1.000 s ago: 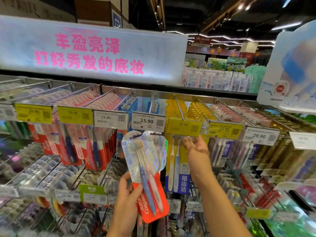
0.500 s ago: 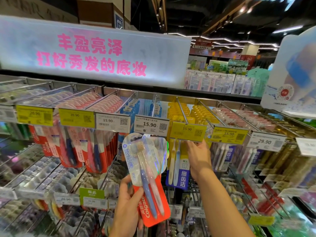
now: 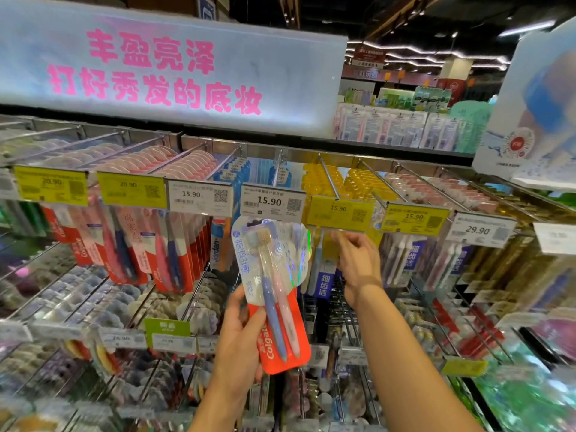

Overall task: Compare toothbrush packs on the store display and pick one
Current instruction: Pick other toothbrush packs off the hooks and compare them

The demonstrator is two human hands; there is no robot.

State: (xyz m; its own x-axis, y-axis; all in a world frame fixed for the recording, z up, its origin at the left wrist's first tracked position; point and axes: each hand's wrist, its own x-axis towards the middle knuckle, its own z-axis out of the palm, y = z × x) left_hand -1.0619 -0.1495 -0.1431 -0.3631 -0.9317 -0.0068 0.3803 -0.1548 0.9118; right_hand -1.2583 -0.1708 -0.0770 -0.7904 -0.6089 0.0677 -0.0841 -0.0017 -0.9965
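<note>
Left hand (image 3: 240,341) grips the Colgate 2-brush pack (image 3: 274,294) upright, below the 15.90 price tag (image 3: 271,202); right of that tag, right hand (image 3: 358,260) pinches the hanging yellow pack (image 3: 324,269).

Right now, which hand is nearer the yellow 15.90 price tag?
Right. The right hand reaches up just beneath the yellow 15.90 price tag; the left hand is lower, holding the Colgate toothbrush pack.

left hand (image 3: 240,344) holding Colgate pack (image 3: 274,294), right hand (image 3: 358,260) at hook
</note>
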